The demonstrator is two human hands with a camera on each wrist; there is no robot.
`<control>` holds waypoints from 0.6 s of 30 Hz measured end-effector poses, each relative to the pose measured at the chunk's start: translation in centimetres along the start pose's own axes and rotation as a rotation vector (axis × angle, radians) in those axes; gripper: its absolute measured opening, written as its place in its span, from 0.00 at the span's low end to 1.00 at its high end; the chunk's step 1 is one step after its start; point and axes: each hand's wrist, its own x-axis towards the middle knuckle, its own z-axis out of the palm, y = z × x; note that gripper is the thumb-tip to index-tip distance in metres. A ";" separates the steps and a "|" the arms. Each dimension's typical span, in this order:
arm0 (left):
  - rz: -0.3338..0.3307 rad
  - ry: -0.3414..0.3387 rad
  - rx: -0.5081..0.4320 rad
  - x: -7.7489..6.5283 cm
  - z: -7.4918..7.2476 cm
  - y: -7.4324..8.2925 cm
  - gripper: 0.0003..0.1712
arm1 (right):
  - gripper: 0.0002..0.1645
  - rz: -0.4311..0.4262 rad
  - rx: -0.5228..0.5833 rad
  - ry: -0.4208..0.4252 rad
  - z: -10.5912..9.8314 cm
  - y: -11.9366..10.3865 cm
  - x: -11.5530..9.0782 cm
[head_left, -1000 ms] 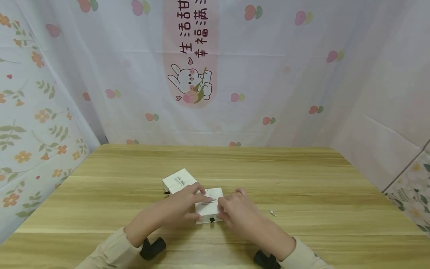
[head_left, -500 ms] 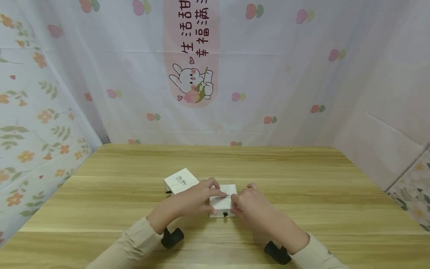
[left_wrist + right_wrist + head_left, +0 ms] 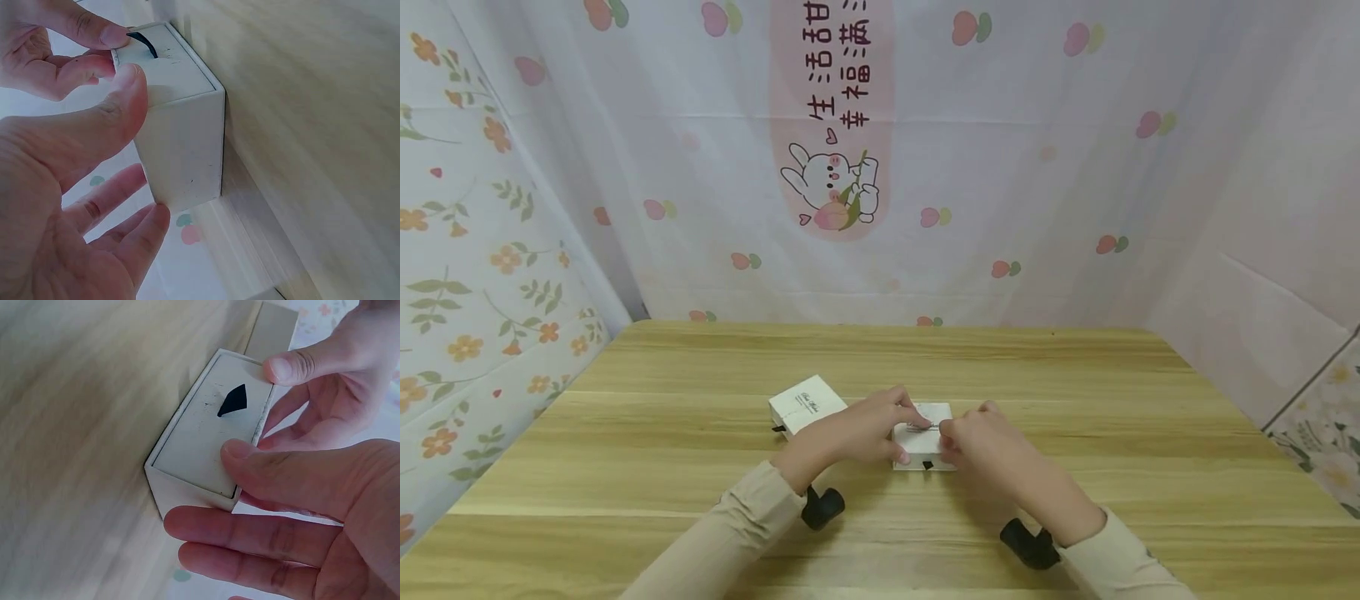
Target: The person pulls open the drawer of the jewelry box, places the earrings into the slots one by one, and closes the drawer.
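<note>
A white drawer-style gift box (image 3: 925, 445) with small dark print on top rests on the table between my hands. Its front carries a short black ribbon pull (image 3: 235, 401), and the drawer sits inside the sleeve. My left hand (image 3: 865, 429) holds the box from the left, thumb at the front edge and fingers over the top and side. From the right, my right hand (image 3: 992, 446) grips it with the thumb on the drawer front (image 3: 194, 434) and fingers along the side. The box's far side is hidden in the wrist views.
A second white box (image 3: 808, 404) of the same kind, also with a black ribbon pull (image 3: 779, 429), sits at an angle just left of my left hand. The wooden table (image 3: 700, 517) reaches back to a printed curtain (image 3: 1000, 167). Black wrist mounts (image 3: 823, 508) hang below both wrists.
Both hands have slid the gift box to the right and slightly away. A small shiny piece right of my right hand is no longer visible. The second box stays in place.
</note>
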 end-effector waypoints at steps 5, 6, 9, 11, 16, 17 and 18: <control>0.002 -0.007 -0.013 1.1 0.1 0.1 0.27 | 0.06 0.057 0.023 -0.024 -0.1 0.8 0.0; 0.002 -0.008 -0.011 1.3 0.2 0.1 0.27 | 0.06 0.069 0.027 -0.029 -0.1 1.0 0.1; 0.001 -0.002 -0.001 1.9 0.3 0.1 0.27 | 0.06 0.080 0.032 -0.039 -0.1 1.6 0.1; 0.003 0.001 0.000 2.2 0.3 0.2 0.27 | 0.06 0.075 0.026 -0.039 -0.1 1.9 0.0; -0.004 -0.003 0.006 2.9 0.3 0.5 0.28 | 0.06 0.064 0.018 -0.023 -0.2 2.7 -0.3; -0.008 -0.007 0.006 3.1 0.3 0.6 0.28 | 0.06 0.069 0.018 -0.021 -0.2 2.8 -0.3; -0.011 -0.011 0.009 3.3 0.4 0.6 0.28 | 0.06 0.076 0.023 -0.021 -0.3 3.0 -0.3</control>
